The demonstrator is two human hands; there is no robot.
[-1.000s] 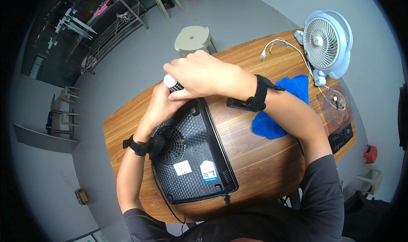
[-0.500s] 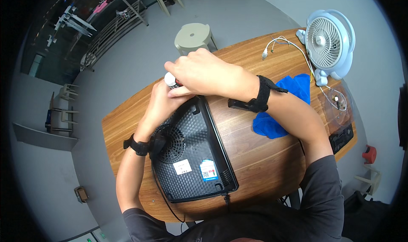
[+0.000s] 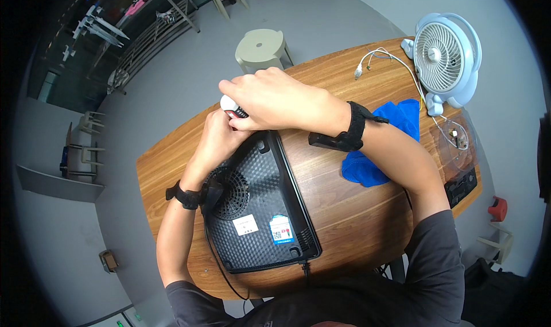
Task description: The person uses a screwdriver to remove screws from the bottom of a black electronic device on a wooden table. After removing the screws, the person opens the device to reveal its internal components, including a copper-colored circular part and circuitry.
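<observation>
Grip of my right hand (image 3: 271, 99): wrapped round a white-ended black cylinder (image 3: 229, 103), at the far end of the flat black textured-plastic appliance (image 3: 265, 198) on the brown wooden tabletop (image 3: 359, 223). Left hand (image 3: 221, 136) close alongside, presumably bracing; its hold I cannot tell.

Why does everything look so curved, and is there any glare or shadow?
Head view: a fisheye lens, so the far edge of the wooden table bows and the corners go black; same head view, a pale sheen lies right of the black appliance, with darker shadow on the tabletop lower down.
</observation>
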